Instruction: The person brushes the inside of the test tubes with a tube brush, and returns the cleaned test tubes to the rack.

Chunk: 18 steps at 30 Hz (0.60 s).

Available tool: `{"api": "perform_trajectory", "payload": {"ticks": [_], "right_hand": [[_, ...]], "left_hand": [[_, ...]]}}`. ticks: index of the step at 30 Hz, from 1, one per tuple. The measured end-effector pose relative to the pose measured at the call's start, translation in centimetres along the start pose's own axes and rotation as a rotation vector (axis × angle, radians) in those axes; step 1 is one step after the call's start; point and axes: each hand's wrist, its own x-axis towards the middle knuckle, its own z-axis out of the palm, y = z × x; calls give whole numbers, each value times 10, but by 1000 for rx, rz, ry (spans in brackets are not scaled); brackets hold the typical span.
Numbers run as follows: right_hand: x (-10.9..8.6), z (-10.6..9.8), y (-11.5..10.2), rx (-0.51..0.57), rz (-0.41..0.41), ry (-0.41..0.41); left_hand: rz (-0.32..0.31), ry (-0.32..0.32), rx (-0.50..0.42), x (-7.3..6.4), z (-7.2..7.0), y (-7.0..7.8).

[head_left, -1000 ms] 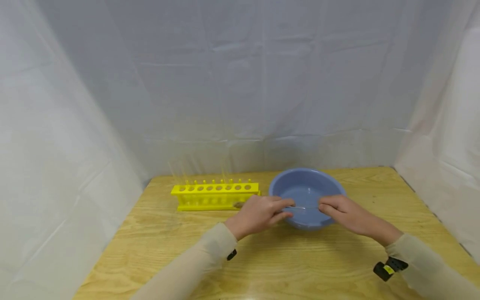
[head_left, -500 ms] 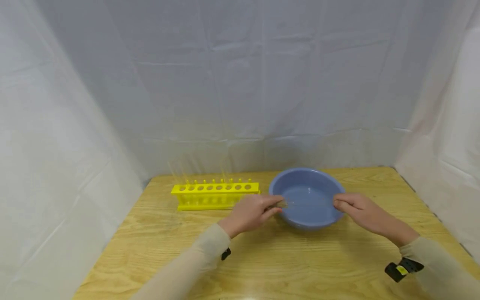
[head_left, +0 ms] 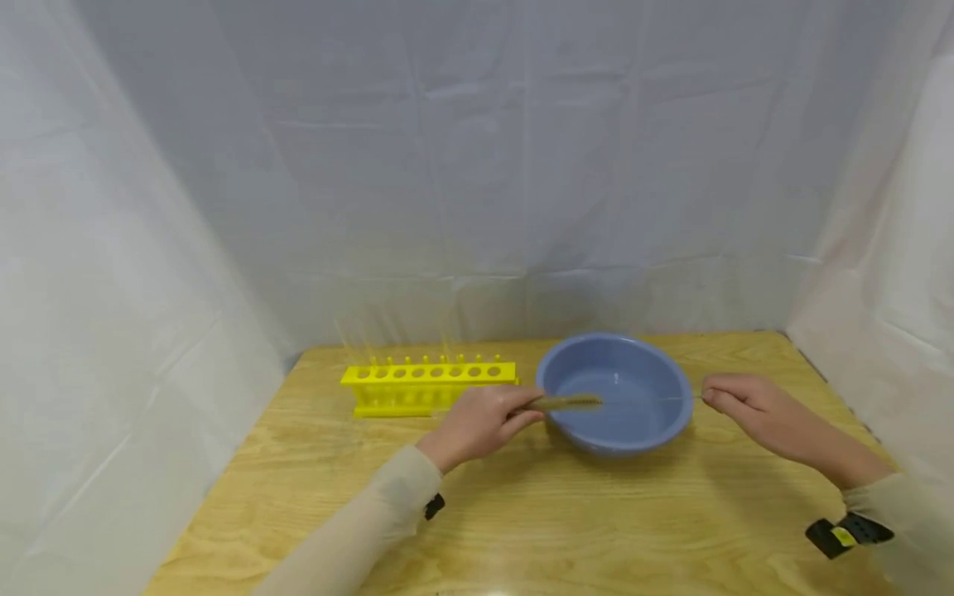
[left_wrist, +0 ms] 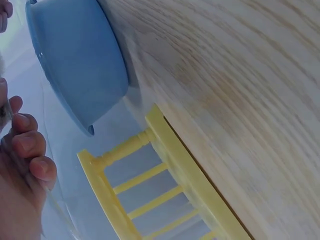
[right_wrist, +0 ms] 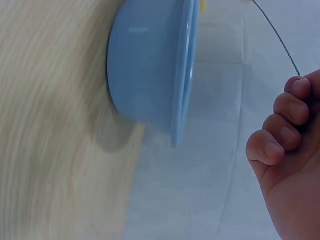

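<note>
A: Head cam 1st. What've we got?

B: Our L hand (head_left: 480, 422) is to the L of the blue bowl (head_left: 613, 337), fingers curled. A brush (head_left: 570, 402) shows btwn it & our R hand (head_left: 768, 414): bristles poke out by the L fingertips, over the bowl's L side, & the thin wire (head_left: 674, 399) runs R across the bowl. R fingers are closed up, pinching the wire's end just past the R rim.

A: Rest of it?

B: Yellow rack (head_left: 428, 375) w/ a few see-thru tubes standing in it, just L of the bowl, both on the wood table (head_left: 522, 530). White sheeting (head_left: 477, 165) behind.

A: L wrist cam?

B: We see our L fingers wrapped round a clear tube (left_wrist: 62, 216), slanting down past the palm. Whether any bristles sit inside it, can't tell. Rack & bowl are on the table nearby, apart from the hand.

A: R wrist?

B: Our R fingers are folded tight, w/ the twisted wire coming out at the index side. Bowl's near, not touching the hand. Bit of yellow peeks past its rim.
</note>
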Motion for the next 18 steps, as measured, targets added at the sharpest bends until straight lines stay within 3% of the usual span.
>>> {"api": "perform_trajectory", "payload": {"ticks": [5,10,18], "right_hand": [[-2,-8,0,-117,-41,16],[-4,-14,0,-240,-28,20],[-5,-11,2,-408,-33,114]], "left_hand": [[-17,-10,-20,-1,0,-2],[-39,-24,-24,0,-1,-3],[-36,-16,0,2,-2,0]]}}
